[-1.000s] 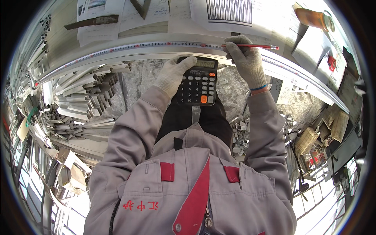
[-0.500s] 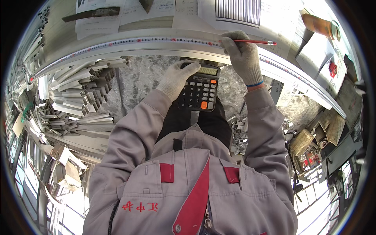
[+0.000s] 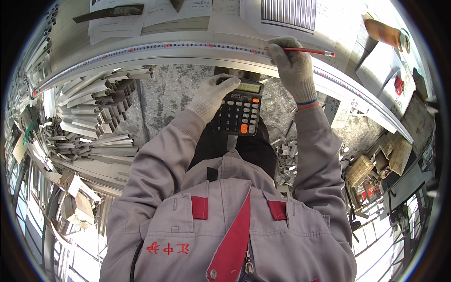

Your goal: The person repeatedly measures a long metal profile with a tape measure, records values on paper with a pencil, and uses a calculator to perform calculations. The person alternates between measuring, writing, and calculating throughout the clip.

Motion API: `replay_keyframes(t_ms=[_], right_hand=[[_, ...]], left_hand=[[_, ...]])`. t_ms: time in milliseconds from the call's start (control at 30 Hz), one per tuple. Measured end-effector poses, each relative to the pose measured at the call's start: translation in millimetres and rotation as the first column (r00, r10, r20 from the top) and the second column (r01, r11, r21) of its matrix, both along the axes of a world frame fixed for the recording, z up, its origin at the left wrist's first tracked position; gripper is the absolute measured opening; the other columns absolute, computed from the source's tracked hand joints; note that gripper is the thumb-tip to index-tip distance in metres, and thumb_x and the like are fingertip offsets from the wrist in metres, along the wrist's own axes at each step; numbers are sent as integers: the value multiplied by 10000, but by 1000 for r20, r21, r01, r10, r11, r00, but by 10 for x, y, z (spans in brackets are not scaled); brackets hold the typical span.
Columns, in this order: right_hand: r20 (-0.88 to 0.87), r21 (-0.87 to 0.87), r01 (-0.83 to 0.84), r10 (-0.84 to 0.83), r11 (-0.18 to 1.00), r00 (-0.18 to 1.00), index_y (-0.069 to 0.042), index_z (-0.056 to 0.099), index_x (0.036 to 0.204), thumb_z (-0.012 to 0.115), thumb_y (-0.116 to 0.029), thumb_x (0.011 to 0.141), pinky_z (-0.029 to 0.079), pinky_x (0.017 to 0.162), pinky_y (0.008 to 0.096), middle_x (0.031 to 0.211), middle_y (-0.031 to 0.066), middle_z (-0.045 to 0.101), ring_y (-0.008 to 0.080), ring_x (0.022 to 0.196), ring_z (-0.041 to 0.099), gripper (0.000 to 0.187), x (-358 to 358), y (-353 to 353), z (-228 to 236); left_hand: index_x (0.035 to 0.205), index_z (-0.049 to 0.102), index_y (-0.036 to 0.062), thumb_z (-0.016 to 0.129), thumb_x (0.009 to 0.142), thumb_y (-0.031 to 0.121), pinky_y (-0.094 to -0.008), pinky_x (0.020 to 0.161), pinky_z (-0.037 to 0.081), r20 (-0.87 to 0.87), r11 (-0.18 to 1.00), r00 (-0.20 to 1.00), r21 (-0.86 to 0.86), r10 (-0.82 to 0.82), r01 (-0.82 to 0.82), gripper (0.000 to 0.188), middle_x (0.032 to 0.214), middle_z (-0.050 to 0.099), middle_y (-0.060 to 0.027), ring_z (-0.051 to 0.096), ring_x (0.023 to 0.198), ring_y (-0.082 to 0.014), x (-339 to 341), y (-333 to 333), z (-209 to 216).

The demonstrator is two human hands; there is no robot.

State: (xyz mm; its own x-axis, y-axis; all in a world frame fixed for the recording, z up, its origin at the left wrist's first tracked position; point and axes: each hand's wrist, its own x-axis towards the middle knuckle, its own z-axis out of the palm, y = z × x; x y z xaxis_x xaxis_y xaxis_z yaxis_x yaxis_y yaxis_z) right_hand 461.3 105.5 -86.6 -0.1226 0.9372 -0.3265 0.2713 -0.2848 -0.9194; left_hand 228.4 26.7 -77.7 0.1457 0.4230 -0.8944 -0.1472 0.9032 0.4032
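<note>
My left hand, in a pale knit glove, is closed on the upper left side of a black calculator with a grey display and two orange keys. The calculator is held in front of my lap, below the table edge. My right hand, gloved the same way, pinches a red pencil that lies nearly level, eraser end to the right. Its other end is close to a long measuring tape strip running along the table's near edge. The right fingers hover over or touch that strip; I cannot tell which.
Papers lie on the table, with a dark flat metal piece at the far left. An orange-brown bottle lies at the far right. Stacked metal profiles fill the left below the table. Woven baskets or boxes stand at lower right.
The right hand with the pencil has shifted very slightly to the right. The left hand and the calculator have hardly moved.
</note>
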Motion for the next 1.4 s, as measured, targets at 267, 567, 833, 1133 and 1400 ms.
replay_keyframes(t_ms=[267, 567, 833, 1133, 1400], right_hand=[[-11, 19, 4, -4, 1000, 1000, -17, 697, 1125, 677, -158, 1084, 623, 827, 328, 966, 111, 773, 185, 938, 760, 148, -4, -16, 1], [-24, -30, 52, -53, 998, 998, -16, 695, 1127, 677, -141, 1081, 615, 804, 316, 964, 99, 762, 158, 907, 739, 134, -21, -16, 52], [-121, 27, 168, -163, 985, 979, -14, 697, 1151, 698, -118, 1065, 599, 811, 304, 978, 76, 752, 132, 904, 710, 135, -41, -169, 26], [24, 75, 117, -119, 990, 993, -21, 697, 1177, 670, -92, 1083, 590, 849, 286, 1033, 74, 772, 114, 917, 703, 121, -35, -243, -85], [18, 89, 144, -147, 985, 989, -22, 698, 1172, 677, -86, 1079, 590, 835, 283, 1045, 79, 780, 106, 898, 696, 115, -54, -251, -94]], left_hand=[[1162, 778, 92, 783, 985, 380, -266, 735, 532, -25, 999, 999, 2, -32, 32, 338, 1018, 757, -9, 675, 833, -85, -40, -32, -42], [1192, 751, 36, 771, 1004, 321, -276, 766, 605, 18, 1000, 1000, -21, 10, -10, 342, 1033, 759, -41, 726, 896, -114, -86, -63, 2], [1196, 760, 49, 786, 993, 308, -282, 764, 610, 13, 1000, 1000, 2, 20, -20, 330, 1051, 772, -44, 733, 855, -123, -128, -105, -15], [1210, 758, 60, 798, 987, 309, -294, 772, 610, 18, 1000, 1000, -4, 4, -4, 336, 1061, 767, -34, 731, 862, -122, -97, -139, -44], [1231, 739, 42, 799, 992, 305, -300, 796, 619, 0, 1000, 1000, -19, 16, -16, 360, 1102, 762, -47, 733, 920, -130, -125, -194, -39]])
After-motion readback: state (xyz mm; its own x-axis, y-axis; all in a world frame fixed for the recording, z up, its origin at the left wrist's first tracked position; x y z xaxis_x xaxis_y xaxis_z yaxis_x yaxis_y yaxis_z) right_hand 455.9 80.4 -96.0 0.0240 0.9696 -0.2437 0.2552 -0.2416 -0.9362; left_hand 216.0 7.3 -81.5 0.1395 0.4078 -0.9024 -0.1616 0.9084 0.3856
